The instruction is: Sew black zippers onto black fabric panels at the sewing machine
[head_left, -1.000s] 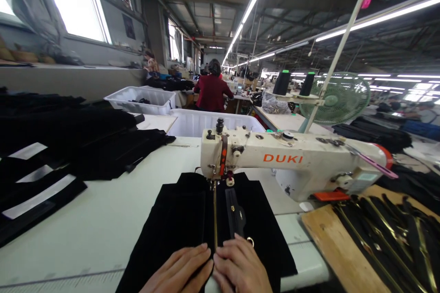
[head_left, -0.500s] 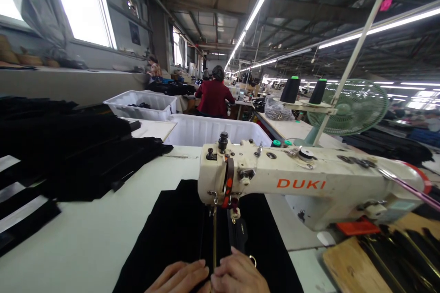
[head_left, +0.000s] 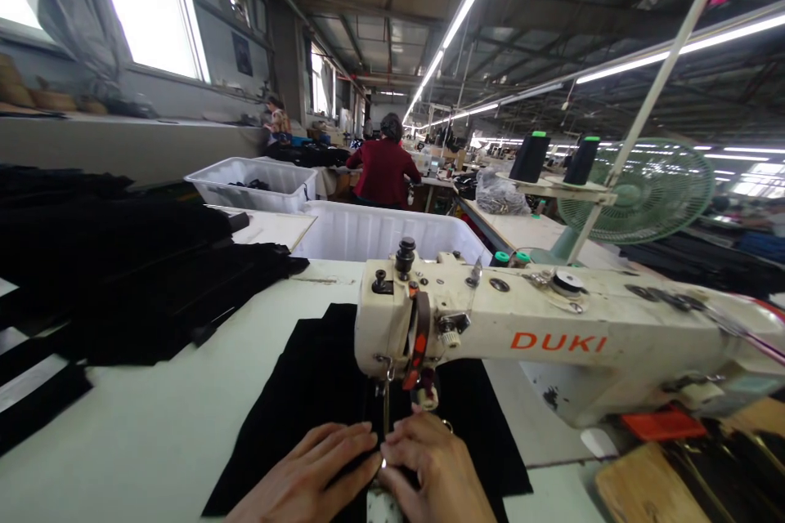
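Observation:
A black fabric piece (head_left: 294,392) lies under the head of a white sewing machine (head_left: 466,302). A narrow gold-coloured strip, like a zipper (head_left: 387,409), runs along it towards the needle area. My left hand (head_left: 312,466) presses on the fabric left of the strip, its fingers long and close together, thumb side at the strip. Bent fingers and thumb of my right hand (head_left: 429,462) close on the fabric at the strip's right side. The two hands' fingertips nearly meet just in front of the presser foot. What lies beneath them is hidden.
Black fabric pieces (head_left: 141,278) are stacked at left. White plastic bins (head_left: 392,233) stand behind the table. Thread cones (head_left: 528,157) and a green fan (head_left: 638,192) are at right. A wooden board (head_left: 638,482) lies front right. A person in dark red (head_left: 383,172) sits ahead.
Both hands have moved forward towards the needle with the fabric, and less of the gold strip shows. A pale patch shows between my wrists. The view has shifted slightly left.

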